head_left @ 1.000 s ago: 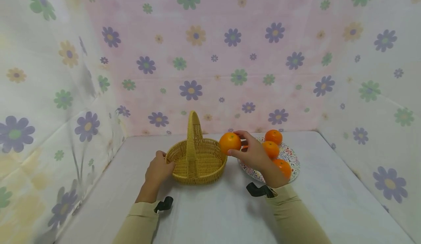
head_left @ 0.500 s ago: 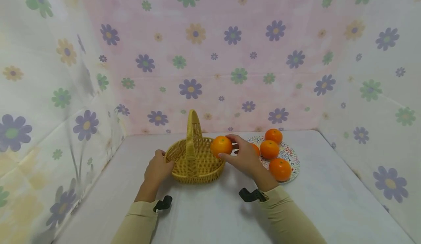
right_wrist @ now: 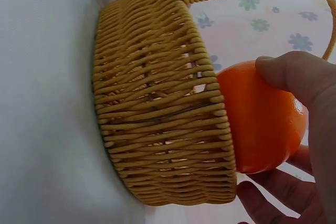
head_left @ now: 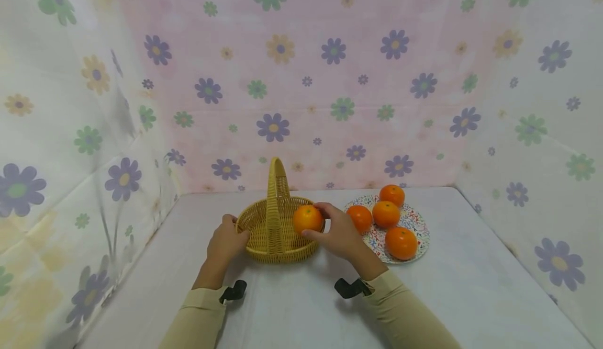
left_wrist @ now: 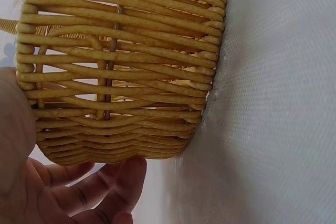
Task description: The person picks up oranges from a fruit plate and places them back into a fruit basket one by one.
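Note:
A yellow wicker basket point(head_left: 282, 256) with a tall arched handle point(head_left: 273, 202) stands upright on the table. My left hand point(head_left: 228, 241) grips its left rim, thumb over the edge; in the left wrist view the fingers point(left_wrist: 131, 179) lie against the outside of the woven wall. My right hand point(head_left: 341, 234) holds an orange point(head_left: 308, 219) between thumb and fingers at the basket's right end. Seen from the right wrist, the orange point(right_wrist: 262, 121) is partly below the rim, its lower part hidden by the wicker wall point(right_wrist: 163, 108).
Right of the basket is a round speckled plate point(head_left: 419, 223) bearing several more oranges point(head_left: 401, 243). A white cloth point(head_left: 292, 307) covers the table. Flower-print sheets point(head_left: 306, 103) hang behind and at both sides.
My right hand has carried the orange left and down from beside the plate to the basket's right end. The left hand has kept its grip on the rim.

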The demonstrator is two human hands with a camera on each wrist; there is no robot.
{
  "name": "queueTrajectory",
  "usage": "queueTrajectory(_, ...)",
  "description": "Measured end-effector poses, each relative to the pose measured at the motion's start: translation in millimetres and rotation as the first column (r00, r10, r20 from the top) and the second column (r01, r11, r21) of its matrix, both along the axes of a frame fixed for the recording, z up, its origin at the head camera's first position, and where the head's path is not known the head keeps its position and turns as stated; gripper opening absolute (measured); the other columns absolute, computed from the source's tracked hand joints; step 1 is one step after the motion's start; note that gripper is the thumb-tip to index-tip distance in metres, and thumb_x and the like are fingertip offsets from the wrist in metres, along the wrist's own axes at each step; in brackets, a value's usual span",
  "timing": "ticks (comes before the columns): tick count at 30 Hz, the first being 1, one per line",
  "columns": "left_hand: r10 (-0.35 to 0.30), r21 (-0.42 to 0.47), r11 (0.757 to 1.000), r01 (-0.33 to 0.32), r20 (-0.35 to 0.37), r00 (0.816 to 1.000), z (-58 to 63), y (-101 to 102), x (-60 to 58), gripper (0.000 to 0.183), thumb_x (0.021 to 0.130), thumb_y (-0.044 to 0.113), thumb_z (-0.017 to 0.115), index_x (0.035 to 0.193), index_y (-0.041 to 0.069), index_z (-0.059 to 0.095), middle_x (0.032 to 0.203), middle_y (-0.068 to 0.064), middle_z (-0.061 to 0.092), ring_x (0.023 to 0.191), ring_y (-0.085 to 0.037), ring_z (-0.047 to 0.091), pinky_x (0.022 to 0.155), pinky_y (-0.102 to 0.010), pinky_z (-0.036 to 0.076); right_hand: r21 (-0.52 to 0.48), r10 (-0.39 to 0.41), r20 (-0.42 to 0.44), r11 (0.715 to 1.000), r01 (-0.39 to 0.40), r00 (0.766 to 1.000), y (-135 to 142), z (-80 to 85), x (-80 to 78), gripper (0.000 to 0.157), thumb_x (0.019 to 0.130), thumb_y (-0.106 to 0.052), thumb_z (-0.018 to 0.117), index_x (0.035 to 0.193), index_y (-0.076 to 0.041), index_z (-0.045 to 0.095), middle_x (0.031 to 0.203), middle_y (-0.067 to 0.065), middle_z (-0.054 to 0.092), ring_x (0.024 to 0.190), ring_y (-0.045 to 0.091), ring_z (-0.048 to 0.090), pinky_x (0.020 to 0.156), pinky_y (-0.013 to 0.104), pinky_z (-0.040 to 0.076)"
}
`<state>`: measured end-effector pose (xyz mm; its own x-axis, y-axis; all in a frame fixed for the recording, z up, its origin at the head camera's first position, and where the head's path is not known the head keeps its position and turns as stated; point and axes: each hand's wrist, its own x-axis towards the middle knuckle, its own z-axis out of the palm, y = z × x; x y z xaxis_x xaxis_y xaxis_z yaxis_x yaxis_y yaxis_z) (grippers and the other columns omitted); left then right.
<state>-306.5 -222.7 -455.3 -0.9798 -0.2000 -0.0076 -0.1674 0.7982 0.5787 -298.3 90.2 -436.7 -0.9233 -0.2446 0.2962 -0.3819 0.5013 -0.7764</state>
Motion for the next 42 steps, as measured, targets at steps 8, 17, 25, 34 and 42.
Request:
queueTrajectory(8, 0.002, 0.021, 1.000, -0.002, 0.011, 1.000, 2.3, 1.7, 1.2, 0.057, 0.096, 0.032, 0.060, 0.138, -0.001, 0.041, 0.124, -0.027, 0.064, 0.091, -0.031, 0.064, 0.075, -0.045, 0.052, 0.155, -0.087, -0.057, 0.983, 0.095, 0.995, -6.3, -8.9, -1.8, 0.074, 0.080, -0.055, 0.084, 0.141, -0.023, 0.060, 0.132, 0.000, 0.068, 0.118, 0.024, 0.061, 0.098, 0.051, 0.052)
queueTrajectory(17, 0.001, 0.012, 1.000, -0.001, 0.002, 1.000, 3.8, 2.7, 0.9, 0.057, 0.097, 0.032, 0.060, 0.138, -0.001, 0.041, 0.123, -0.026, 0.065, 0.091, -0.031, 0.065, 0.076, -0.046, 0.052, 0.244, -0.147, -0.077, 0.956, 0.162, 0.986, -12.5, -16.3, 0.7, 0.075, 0.078, -0.064, 0.081, 0.140, -0.025, 0.062, 0.129, 0.001, 0.070, 0.121, 0.032, 0.059, 0.103, 0.057, 0.044)
queueTrajectory(25, 0.002, 0.017, 1.000, -0.001, -0.007, 1.000, 1.9, 1.6, 1.0, 0.057, 0.095, 0.031, 0.060, 0.139, 0.000, 0.041, 0.125, -0.026, 0.065, 0.090, -0.031, 0.064, 0.073, -0.045, 0.052, 0.244, -0.138, -0.079, 0.958, 0.154, 0.987, -15.3, -21.1, -0.6, 0.075, 0.080, -0.059, 0.081, 0.141, -0.021, 0.060, 0.128, 0.003, 0.070, 0.116, 0.032, 0.062, 0.097, 0.054, 0.049)
queueTrajectory(34, 0.006, 0.026, 1.000, -0.006, 0.006, 1.000, 2.2, 1.6, 2.1, 0.056, 0.094, 0.029, 0.059, 0.138, -0.001, 0.041, 0.126, -0.026, 0.063, 0.091, -0.031, 0.062, 0.074, -0.045, 0.051, 0.256, -0.124, -0.028, 0.958, 0.127, 0.992, -16.8, -21.3, 1.5, 0.075, 0.081, -0.060, 0.079, 0.141, -0.019, 0.058, 0.126, 0.003, 0.070, 0.112, 0.029, 0.063, 0.093, 0.051, 0.050)
queueTrajectory(42, -0.002, 0.018, 1.000, 0.002, -0.005, 1.000, 1.4, 1.3, 2.4, 0.057, 0.095, 0.029, 0.058, 0.140, -0.001, 0.040, 0.128, -0.027, 0.063, 0.093, -0.031, 0.063, 0.076, -0.046, 0.052, 0.261, -0.123, -0.002, 0.958, 0.119, 0.992, -18.2, -19.7, 2.9, 0.071, 0.082, -0.059, 0.079, 0.136, -0.020, 0.057, 0.122, 0.002, 0.072, 0.105, 0.024, 0.065, 0.088, 0.046, 0.050)
